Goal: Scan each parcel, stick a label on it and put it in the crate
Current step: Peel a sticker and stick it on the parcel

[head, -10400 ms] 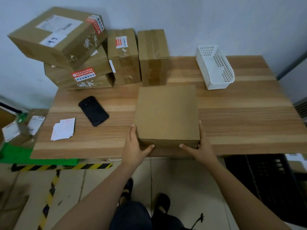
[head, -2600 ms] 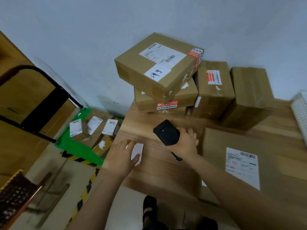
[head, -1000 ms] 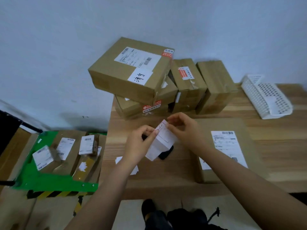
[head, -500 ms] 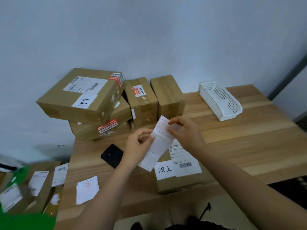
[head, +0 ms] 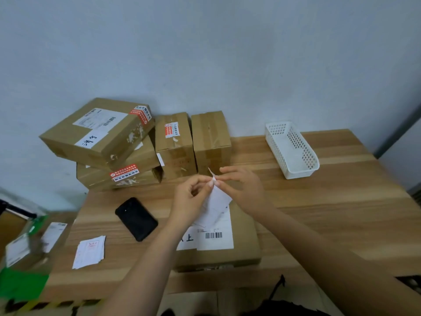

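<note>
A flat cardboard parcel (head: 243,245) lies at the table's near edge, with a white shipping label and barcode on top. Above it my left hand (head: 191,201) and my right hand (head: 243,185) both pinch the top corner of a white label sheet (head: 216,201), which hangs down between them. A thin white strip sticks up at the pinch point. The black handheld scanner (head: 136,218) lies on the table left of my hands. A small stack of labels (head: 90,252) sits near the table's front left.
Several taped cardboard parcels (head: 100,137) are stacked against the wall at the back left. A white perforated basket (head: 293,149) stands at the back right. Left of the wooden table (head: 341,213), a green crate (head: 22,286) on the floor holds labelled parcels.
My fingers have moved to the label's top corner and a thin strip now sticks up there. The view has shifted slightly; the scanner and parcel stay put.
</note>
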